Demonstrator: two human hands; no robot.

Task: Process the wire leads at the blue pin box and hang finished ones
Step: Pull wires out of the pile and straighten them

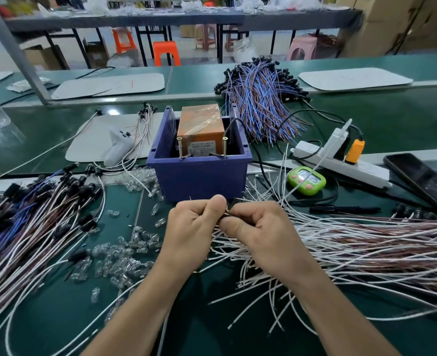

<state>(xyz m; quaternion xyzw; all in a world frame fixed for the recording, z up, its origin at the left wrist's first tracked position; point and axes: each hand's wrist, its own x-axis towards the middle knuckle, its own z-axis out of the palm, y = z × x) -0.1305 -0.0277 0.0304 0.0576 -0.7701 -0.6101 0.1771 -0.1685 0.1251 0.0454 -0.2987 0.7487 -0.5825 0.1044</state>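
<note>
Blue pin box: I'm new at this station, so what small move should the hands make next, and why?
Probably raise the thin wire lead to the two upright brass pins on the front rim of the blue plastic box. Both the left hand and right hand pinch it just before the box, below the pins.

Small dark part point(227, 212) between fingers point(218, 201), unidentifiable.
</note>
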